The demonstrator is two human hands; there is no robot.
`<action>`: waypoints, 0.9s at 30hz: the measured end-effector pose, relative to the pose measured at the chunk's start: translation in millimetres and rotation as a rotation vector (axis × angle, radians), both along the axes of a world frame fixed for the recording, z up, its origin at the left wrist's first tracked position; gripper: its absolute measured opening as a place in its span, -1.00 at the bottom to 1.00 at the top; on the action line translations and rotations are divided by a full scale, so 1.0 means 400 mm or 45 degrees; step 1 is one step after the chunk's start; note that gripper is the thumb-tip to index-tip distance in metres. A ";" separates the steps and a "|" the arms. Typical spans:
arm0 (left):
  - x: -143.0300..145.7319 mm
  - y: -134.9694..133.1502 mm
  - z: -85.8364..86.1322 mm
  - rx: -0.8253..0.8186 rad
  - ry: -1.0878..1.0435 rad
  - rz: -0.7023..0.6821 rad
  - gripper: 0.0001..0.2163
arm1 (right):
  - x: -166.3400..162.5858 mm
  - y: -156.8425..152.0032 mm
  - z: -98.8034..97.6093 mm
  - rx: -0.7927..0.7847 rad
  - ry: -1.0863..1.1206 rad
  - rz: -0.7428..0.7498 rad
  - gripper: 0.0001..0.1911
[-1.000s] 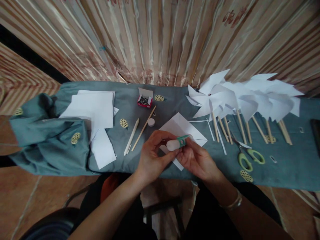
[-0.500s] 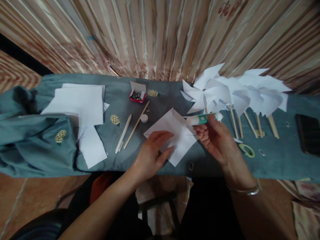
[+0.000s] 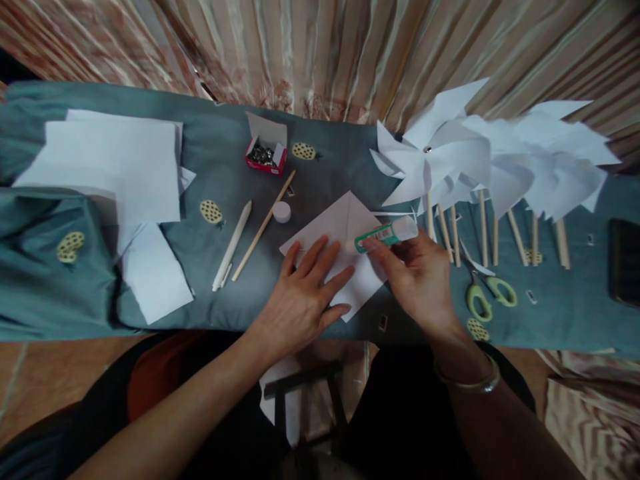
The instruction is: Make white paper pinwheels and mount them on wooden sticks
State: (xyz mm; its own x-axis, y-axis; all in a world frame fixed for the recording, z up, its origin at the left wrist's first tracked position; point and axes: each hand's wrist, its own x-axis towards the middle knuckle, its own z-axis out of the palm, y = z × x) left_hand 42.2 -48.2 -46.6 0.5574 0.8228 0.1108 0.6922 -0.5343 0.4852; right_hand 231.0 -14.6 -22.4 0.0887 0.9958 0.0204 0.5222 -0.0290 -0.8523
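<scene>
My left hand (image 3: 307,287) lies with fingers spread on a white paper square (image 3: 345,217), which is turned corner-up and shows crease lines. My right hand (image 3: 417,273) grips a green and white glue stick (image 3: 387,233) between thumb and fingers, its left end close over the paper. Whether that end touches the paper I cannot tell. A small round white cap (image 3: 281,212) sits left of the paper. Beside it lie a wooden stick (image 3: 263,230) and a white pen (image 3: 233,247).
Finished paper pinwheels (image 3: 445,153) on wooden sticks lie at the back right. Green-handled scissors (image 3: 480,293) rest right of my right hand, a dark phone (image 3: 623,260) farther out. Stacked white paper (image 3: 125,167) is on the left. A red box (image 3: 267,157) holds metal pins.
My left hand has flattened onto the paper with its fingers spreading. The glue stick has turned, its left end now tilted down over the paper. The camera view has shifted.
</scene>
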 end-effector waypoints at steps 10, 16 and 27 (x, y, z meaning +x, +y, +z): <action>0.001 0.000 0.001 -0.015 -0.028 0.019 -0.53 | -0.009 -0.007 0.013 0.081 -0.358 0.052 -0.63; 0.000 -0.001 0.004 -0.015 -0.013 0.021 -0.50 | -0.015 -0.003 0.009 0.113 -0.448 0.066 -0.62; 0.001 0.001 0.004 -0.072 -0.052 0.031 -0.52 | -0.031 0.006 0.020 0.079 -0.359 0.160 -0.76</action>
State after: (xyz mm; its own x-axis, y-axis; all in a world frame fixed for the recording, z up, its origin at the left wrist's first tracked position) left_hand 42.7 -47.9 -45.0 0.5329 0.8418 0.0863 0.6836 -0.4884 0.5424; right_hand 218.4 -12.1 -14.4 -0.0526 0.9948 0.0875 0.7346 0.0979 -0.6714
